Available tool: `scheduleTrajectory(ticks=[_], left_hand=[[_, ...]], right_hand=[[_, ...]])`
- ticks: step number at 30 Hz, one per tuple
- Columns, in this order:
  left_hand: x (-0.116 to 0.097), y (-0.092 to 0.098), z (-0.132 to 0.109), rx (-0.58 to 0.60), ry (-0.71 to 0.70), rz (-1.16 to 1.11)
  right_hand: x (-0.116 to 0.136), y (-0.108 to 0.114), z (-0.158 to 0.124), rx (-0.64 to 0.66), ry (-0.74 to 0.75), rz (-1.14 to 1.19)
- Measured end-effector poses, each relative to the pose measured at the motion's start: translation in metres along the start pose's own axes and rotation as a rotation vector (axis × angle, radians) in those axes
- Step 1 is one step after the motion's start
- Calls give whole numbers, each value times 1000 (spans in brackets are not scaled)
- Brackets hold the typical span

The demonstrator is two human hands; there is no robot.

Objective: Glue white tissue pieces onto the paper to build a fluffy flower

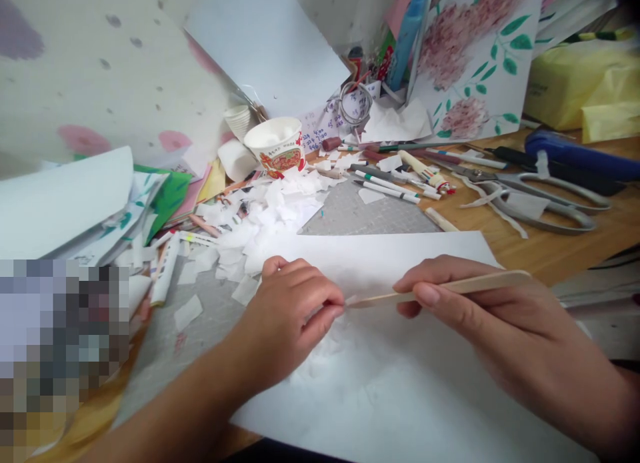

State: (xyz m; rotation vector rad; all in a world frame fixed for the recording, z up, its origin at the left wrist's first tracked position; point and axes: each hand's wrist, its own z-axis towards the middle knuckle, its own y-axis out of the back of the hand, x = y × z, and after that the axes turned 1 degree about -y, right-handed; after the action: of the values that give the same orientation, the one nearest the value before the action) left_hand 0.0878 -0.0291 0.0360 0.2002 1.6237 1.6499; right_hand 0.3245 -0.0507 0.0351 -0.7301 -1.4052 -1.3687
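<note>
My right hand (pixel 480 316) is closed around a flat wooden craft stick (pixel 480 284), held like a pen and pointing left. The stick's narrow end meets the fingertips of my left hand (pixel 295 309). Thumb and forefinger of that hand are pinched on a small white scrap of paper (pixel 351 299), touching the stick's tip. Both hands are over a large white sheet of paper (pixel 400 396). Faint, rumpled whitish patches show on the sheet below my left hand.
Torn paper pieces (pixel 270 203) are heaped beyond my left hand on a grey cutting mat (pixel 370 209). Behind them stands a paper bowl (pixel 275 143). Pens (pixel 387 186) and large scissors (pixel 545 189) lie at the back right. Stacked papers (pixel 65 203) are at left.
</note>
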Motion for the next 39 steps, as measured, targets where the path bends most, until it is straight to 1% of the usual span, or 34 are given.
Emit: scheduleTrajectory(ticks=[6, 9, 11, 15, 22, 25, 29, 31, 33, 36, 39], left_hand=[[1, 3, 1, 7, 68, -184], [1, 3, 1, -24, 106, -254], [0, 3, 1, -38, 156, -290], [-1, 4, 0, -27, 265, -332], [-3, 6, -3, -13, 255, -415], [-3, 7, -3, -24, 251, -413], [-4, 8, -3, -39, 267, -415], [-4, 7, -2, -32, 307, -480], [-6, 5, 0, -26, 347, -609], [-8, 1, 2, 15, 397, -740], [-9, -2, 2, 68, 397, -691]], right_hand=[[-11, 2, -5, -13, -95, 92], [-11, 4, -6, -27, -76, 134], [-10, 5, -6, -26, -61, 113], [-9, 5, -4, -18, -61, 91], [-15, 2, -5, -46, -88, 183], [-16, 1, -8, -42, -70, 153], [-12, 0, -9, -59, -30, 45], [-9, -1, -10, -75, -25, -3], [-6, -1, -9, -83, -20, -44], [-1, -1, -6, -63, 26, -85], [5, -1, -1, -41, 70, -74]])
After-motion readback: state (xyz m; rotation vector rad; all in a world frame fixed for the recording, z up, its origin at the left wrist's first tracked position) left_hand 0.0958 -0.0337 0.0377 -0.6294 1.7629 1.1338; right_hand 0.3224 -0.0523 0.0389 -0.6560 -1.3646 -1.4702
